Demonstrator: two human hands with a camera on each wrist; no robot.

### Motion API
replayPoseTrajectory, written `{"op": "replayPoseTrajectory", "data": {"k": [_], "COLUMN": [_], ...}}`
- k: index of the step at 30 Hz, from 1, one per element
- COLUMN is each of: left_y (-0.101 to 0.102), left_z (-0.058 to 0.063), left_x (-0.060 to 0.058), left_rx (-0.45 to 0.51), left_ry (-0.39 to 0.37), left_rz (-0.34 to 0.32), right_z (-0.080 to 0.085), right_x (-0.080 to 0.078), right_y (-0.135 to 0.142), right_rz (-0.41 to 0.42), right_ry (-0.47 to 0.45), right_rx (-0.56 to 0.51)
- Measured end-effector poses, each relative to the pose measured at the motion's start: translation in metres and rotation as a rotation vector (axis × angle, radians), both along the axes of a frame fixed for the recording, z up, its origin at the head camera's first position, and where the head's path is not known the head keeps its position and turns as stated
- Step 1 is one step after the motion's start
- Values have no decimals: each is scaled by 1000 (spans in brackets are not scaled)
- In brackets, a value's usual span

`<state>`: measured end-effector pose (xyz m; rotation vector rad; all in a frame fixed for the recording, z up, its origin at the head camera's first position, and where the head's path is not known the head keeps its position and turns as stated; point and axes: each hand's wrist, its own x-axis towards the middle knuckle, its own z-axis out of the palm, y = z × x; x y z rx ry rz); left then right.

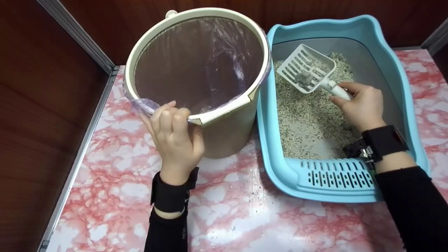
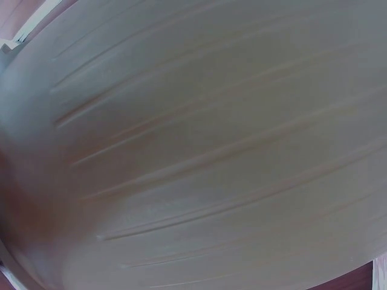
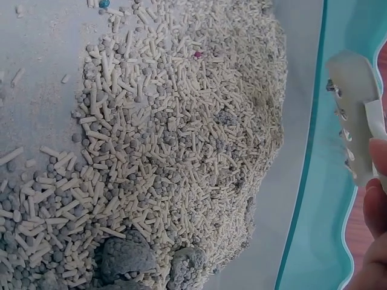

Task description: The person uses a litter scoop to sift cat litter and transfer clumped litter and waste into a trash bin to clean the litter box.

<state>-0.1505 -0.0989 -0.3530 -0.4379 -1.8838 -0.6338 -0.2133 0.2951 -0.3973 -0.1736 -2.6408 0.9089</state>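
Note:
My right hand point(image 1: 364, 105) grips the handle of a white slotted litter scoop point(image 1: 330, 64), raised above the litter. A grey clump point(image 1: 303, 78) lies in the scoop. Beneath is a blue litter box point(image 1: 271, 140) holding pellet cat litter point(image 3: 181, 121). The right wrist view shows the scoop edge-on at its right side, with more grey clumps point(image 3: 127, 258) in the litter. My left hand point(image 1: 175, 136) holds the near rim of a beige trash bin point(image 1: 227, 140), fingers curled over it. A thin purple plastic liner point(image 1: 238, 66) covers the bin's inside. Only the bin's ribbed wall fills the left wrist view.
The bin stands just left of the litter box, their sides close together. Both rest on a red and white marbled surface point(image 1: 122, 189). Dark reddish-brown panels point(image 1: 42, 105) rise at the back and left. Small litter crumbs point(image 1: 259, 204) lie in front of the box.

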Motion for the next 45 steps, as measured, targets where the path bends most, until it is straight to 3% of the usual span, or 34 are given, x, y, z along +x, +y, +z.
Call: {"op": "replayPoseTrajectory", "data": {"k": [7, 21, 28, 35, 45], "left_y": [0, 0, 0, 0, 1], "left_z": [0, 0, 0, -1, -1], "left_x": [0, -1, -1, -1, 0], "left_rx": [2, -2, 1, -2, 10], "left_ry": [-4, 11, 17, 18, 9], "left_rz": [-2, -2, -5, -1, 6], "right_z": [1, 4, 4, 0, 1], "right_x": [0, 1, 1, -1, 0], "right_y": [-1, 1, 2, 1, -1], "right_rz": [-3, 90, 76, 2, 4], "right_ry": [-3, -145, -138, -43, -19], "right_rx": [4, -103, -98, -24, 16]}}
